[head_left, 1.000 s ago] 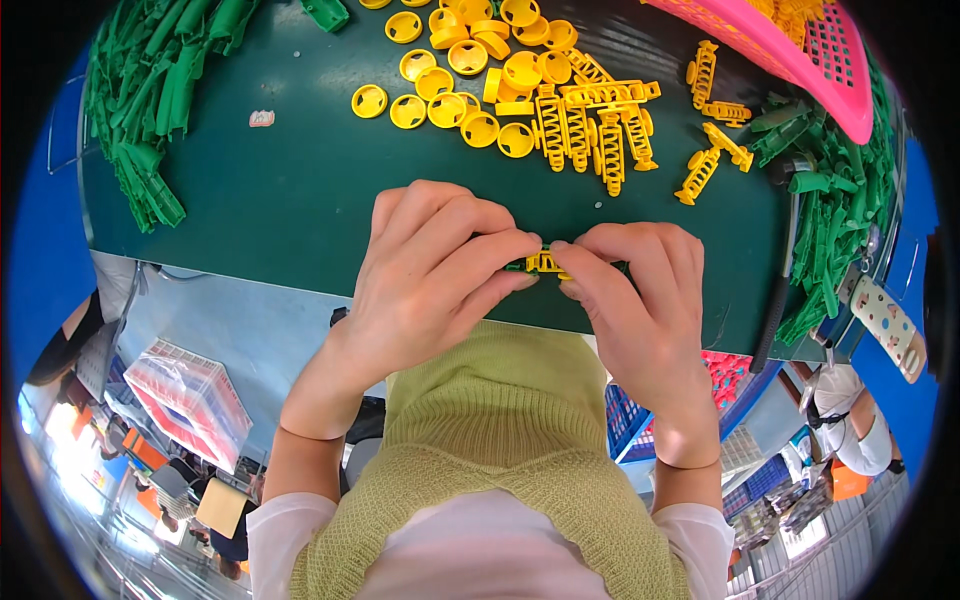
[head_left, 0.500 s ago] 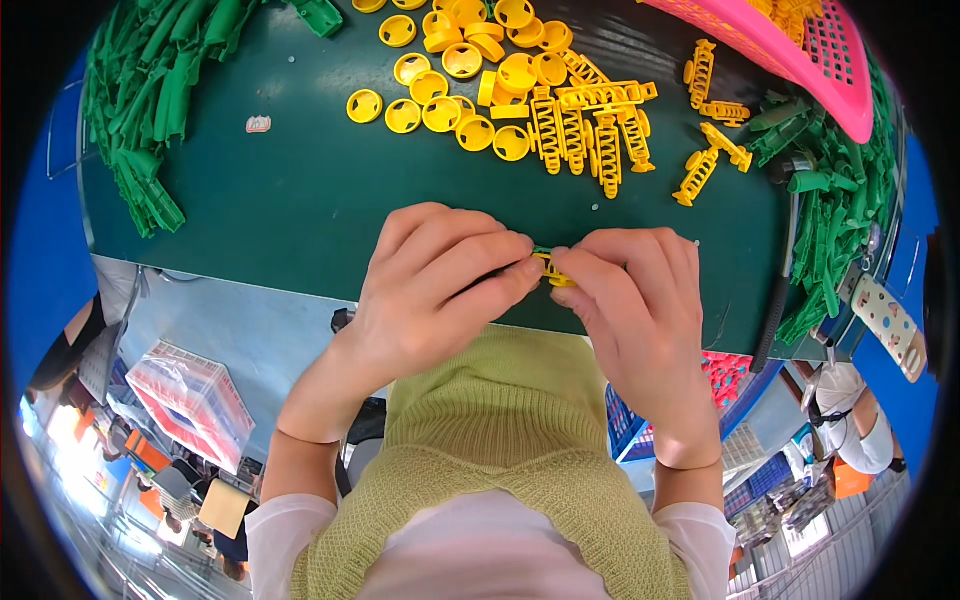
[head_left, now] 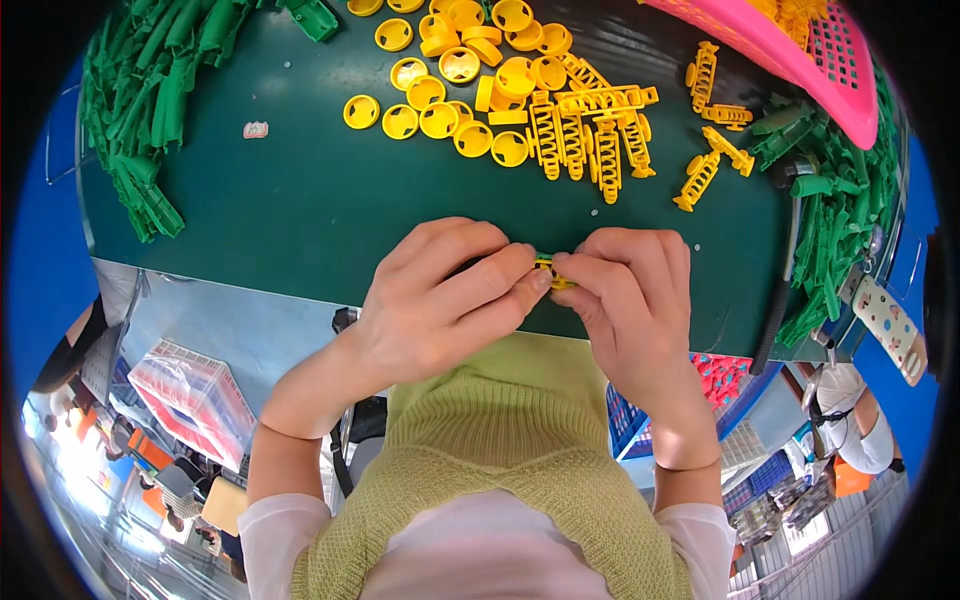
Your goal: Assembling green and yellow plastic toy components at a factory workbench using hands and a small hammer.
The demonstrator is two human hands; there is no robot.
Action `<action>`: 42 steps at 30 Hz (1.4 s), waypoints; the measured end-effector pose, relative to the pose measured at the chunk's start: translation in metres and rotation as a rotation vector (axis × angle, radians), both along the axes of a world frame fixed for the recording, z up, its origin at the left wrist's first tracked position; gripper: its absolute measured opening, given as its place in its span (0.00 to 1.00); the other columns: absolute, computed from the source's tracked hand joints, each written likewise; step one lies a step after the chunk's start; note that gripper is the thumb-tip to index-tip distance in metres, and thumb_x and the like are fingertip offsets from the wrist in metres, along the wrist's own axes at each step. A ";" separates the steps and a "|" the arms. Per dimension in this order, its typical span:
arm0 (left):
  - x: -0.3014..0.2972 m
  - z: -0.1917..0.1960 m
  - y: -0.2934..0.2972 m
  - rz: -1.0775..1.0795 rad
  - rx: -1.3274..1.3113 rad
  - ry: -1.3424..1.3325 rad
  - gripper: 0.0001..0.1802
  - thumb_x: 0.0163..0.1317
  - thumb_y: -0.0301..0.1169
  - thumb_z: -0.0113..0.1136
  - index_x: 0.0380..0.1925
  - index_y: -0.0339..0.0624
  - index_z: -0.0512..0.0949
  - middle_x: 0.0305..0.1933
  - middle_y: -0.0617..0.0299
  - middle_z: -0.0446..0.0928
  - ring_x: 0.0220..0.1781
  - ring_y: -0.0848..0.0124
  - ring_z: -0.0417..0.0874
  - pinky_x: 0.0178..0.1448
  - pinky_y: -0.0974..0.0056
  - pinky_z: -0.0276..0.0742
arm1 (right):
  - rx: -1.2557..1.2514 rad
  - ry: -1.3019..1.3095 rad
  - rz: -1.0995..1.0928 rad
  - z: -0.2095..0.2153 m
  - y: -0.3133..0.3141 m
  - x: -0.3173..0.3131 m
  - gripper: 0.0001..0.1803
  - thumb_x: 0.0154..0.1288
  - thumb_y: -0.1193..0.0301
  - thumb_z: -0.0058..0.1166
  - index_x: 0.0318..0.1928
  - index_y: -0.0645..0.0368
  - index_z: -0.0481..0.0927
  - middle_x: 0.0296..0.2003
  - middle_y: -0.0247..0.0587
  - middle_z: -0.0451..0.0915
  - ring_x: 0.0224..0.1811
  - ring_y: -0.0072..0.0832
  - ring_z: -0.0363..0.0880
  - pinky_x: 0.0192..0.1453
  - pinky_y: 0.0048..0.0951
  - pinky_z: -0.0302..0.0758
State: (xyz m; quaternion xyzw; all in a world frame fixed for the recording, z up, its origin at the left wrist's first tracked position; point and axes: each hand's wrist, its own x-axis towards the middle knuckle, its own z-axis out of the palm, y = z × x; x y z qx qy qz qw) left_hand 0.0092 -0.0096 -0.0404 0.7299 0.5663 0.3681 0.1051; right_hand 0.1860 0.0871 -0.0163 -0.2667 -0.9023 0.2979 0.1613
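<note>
Close to the table's front edge, my left hand (head_left: 440, 300) and my right hand (head_left: 632, 300) meet, their thumbs and fingertips pinched on one small piece. What shows of it is a yellow plastic part (head_left: 560, 281) with a green plastic part (head_left: 543, 257) along its far side; fingers cover most of both. Beyond my hands lie several yellow ladder-like plastic pieces (head_left: 605, 158), bunched together. Beside them, to the left, several round yellow plastic caps (head_left: 438, 120) are spread and partly stacked.
Long green plastic pieces are heaped at the left (head_left: 165, 90) and right (head_left: 850, 220) of the dark green table (head_left: 270, 200). A pink basket (head_left: 800, 75) with yellow parts stands at the far right. A patterned phone-like object (head_left: 888, 325) sits at the right edge.
Both hands have shifted slightly toward me, still pinching the same piece, and my left elbow has moved a little outward. The piles on the table look the same.
</note>
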 end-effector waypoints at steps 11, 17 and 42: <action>-0.005 0.006 -0.001 0.037 -0.044 -0.076 0.15 0.44 0.26 0.74 0.35 0.43 0.83 0.41 0.61 0.80 0.41 0.61 0.79 0.48 0.57 0.77 | -0.030 0.036 -0.006 0.004 0.005 0.011 0.20 0.46 0.68 0.69 0.43 0.54 0.81 0.40 0.35 0.78 0.45 0.37 0.73 0.47 0.35 0.68; -0.041 0.023 0.007 0.305 0.030 -0.060 0.16 0.45 0.18 0.70 0.36 0.40 0.82 0.40 0.57 0.81 0.43 0.59 0.80 0.47 0.60 0.75 | 0.073 -0.026 -0.017 0.010 0.006 0.027 0.17 0.46 0.78 0.66 0.40 0.55 0.79 0.40 0.39 0.79 0.45 0.38 0.74 0.52 0.36 0.66; -0.064 0.034 -0.036 0.595 -0.146 -0.086 0.15 0.44 0.17 0.69 0.32 0.39 0.75 0.30 0.61 0.75 0.31 0.63 0.75 0.38 0.61 0.71 | 0.156 -0.091 -0.438 0.012 0.042 0.024 0.10 0.59 0.75 0.61 0.42 0.59 0.80 0.34 0.35 0.78 0.33 0.28 0.74 0.49 0.31 0.65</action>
